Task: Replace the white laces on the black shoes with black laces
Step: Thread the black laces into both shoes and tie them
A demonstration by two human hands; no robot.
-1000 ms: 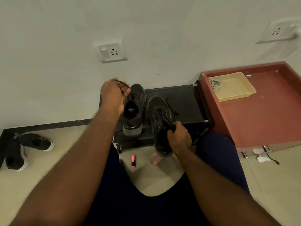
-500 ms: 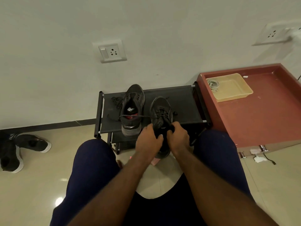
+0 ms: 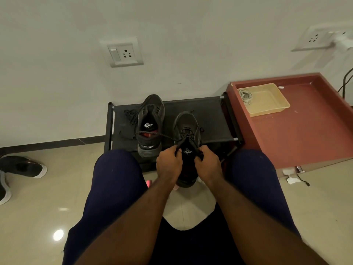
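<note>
Black cord lace (image 3: 158, 135) being pinched by left hand (image 3: 168, 166) and right hand (image 3: 207, 166) over black mesh sneaker (image 3: 188, 124); matching sneaker (image 3: 151, 115) sitting at ten o'clock.

A: Background, quick.
B: White wall socket (image 3: 124, 53) mid-wall, second socket (image 3: 313, 40) far right. Black fabric rack (image 3: 212, 119) against the wall, red-brown cabinet top (image 3: 305, 131) just beside it on the right.
A: On the cabinet?
B: Yellow tray (image 3: 267, 112) at the back, grey coiled cord (image 3: 245, 95) in its left corner.
A: Floor?
B: Dark white-soled sneaker (image 3: 23, 166) far left. Pink item (image 3: 148, 183) before the rack, partly hidden. Paper scrap (image 3: 291, 179) and black cable (image 3: 302, 180) by the cabinet.
</note>
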